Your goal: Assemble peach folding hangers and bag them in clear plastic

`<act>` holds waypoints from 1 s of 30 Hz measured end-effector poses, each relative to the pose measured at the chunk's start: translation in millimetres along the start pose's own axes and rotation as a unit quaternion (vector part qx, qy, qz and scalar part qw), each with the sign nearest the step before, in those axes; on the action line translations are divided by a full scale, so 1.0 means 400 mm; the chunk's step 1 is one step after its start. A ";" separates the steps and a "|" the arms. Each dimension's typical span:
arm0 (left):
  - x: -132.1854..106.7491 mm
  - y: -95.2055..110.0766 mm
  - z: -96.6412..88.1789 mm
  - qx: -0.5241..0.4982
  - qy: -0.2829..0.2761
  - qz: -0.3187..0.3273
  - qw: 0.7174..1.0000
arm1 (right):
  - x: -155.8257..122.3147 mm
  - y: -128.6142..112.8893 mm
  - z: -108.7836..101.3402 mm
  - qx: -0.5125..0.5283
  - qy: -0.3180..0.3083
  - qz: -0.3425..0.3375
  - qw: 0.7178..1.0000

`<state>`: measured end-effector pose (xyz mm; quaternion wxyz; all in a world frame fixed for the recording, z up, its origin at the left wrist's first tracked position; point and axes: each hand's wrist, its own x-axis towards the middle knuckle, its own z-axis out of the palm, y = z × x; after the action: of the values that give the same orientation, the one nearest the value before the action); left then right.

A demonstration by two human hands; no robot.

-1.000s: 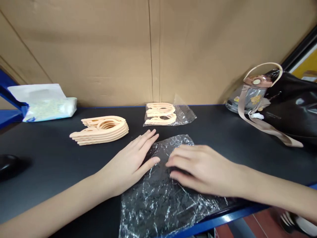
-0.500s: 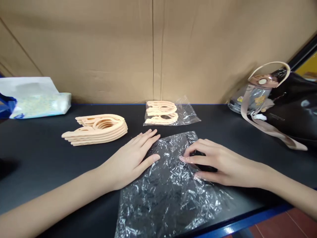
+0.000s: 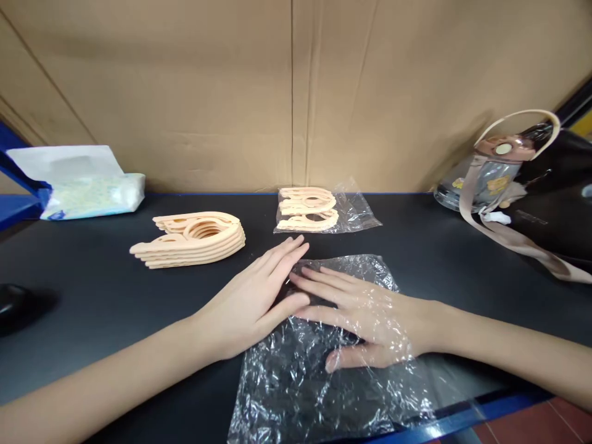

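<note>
A clear crinkled plastic bag (image 3: 291, 388) lies flat on the black table in front of me. My left hand (image 3: 259, 296) rests on its left edge, fingers straight and thumb held apart. Stretched out inside the bag, with film covering its back, is my right hand (image 3: 356, 314); its fingers are spread and the tips reach close to my left thumb. Beyond my left hand sits a stack of cream folded plastic hangers (image 3: 217, 246). Several more cream hangers (image 3: 308, 221) lie in a flat clear bag (image 3: 356, 206) at the back.
A soft tissue pack (image 3: 95, 191) stands at the back left. On the right are a clear water bottle (image 3: 497, 176) with a strap and a black bag (image 3: 550, 216). A dark object (image 3: 12, 307) sits at the left edge. Cardboard (image 3: 208, 92) walls the back.
My right hand has gone from pinching at the bag's film to lying inside it, moving left with fingers spread. My left hand stays flat on the bag's edge. The view has shifted slightly.
</note>
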<state>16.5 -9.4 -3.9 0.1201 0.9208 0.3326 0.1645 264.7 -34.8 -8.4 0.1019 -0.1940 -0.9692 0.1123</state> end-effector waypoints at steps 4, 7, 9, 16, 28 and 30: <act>-0.066 -0.007 -0.012 -0.008 -0.006 -0.007 1.000 | 0.002 0.006 0.001 0.011 0.008 0.011 1.000; -0.084 -0.011 -0.017 -0.013 -0.009 -0.007 1.000 | 0.000 0.008 0.009 0.016 0.027 0.006 0.999; -0.083 -0.015 -0.018 -0.008 -0.016 -0.005 1.000 | -0.001 0.009 0.014 0.017 0.033 0.010 0.999; -0.078 -0.023 -0.025 0.010 -0.022 -0.007 1.000 | -0.008 0.009 0.005 0.010 0.016 0.040 0.999; -0.083 -0.029 -0.019 0.037 -0.020 -0.013 0.999 | -0.049 -0.003 -0.084 0.061 -0.067 0.177 0.980; -0.083 -0.030 -0.020 0.036 -0.020 -0.014 0.999 | -0.066 -0.007 -0.102 0.055 -0.073 0.198 0.976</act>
<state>-17.6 -21.4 -7.9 0.0961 0.9229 0.3486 0.1321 297.7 -40.6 27.3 0.0168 -0.3671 -0.9088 0.1978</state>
